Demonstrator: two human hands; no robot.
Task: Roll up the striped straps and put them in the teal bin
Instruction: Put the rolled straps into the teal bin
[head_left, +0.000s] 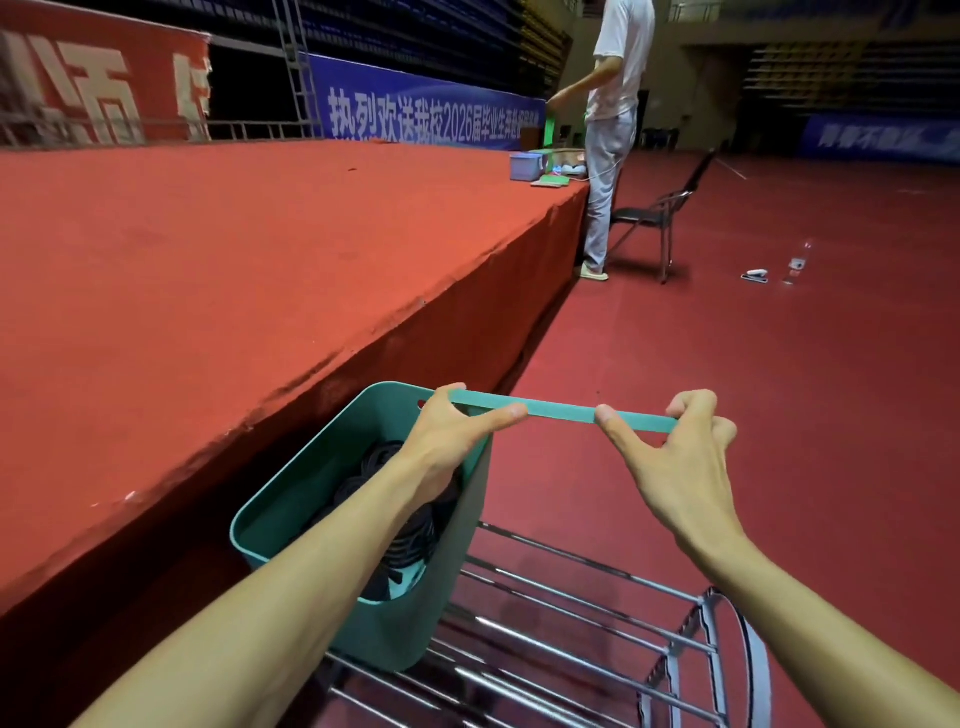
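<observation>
Your left grip (447, 441) and right grip (680, 457) each pinch one end of the teal strap (561, 410), thumbs pointing inward along its near edge. The strap runs taut and flat between the grips. The teal bin (415, 623) sits directly under the left grip on a wire rack (571, 618), with dark rolled straps (410, 540) inside.

Red-carpeted stage (234, 234), left; blue banner (415, 111) behind it. Chrome wire rack (675, 647), foreground. Black folding chair (649, 215) beside a standing person (618, 78) in white.
</observation>
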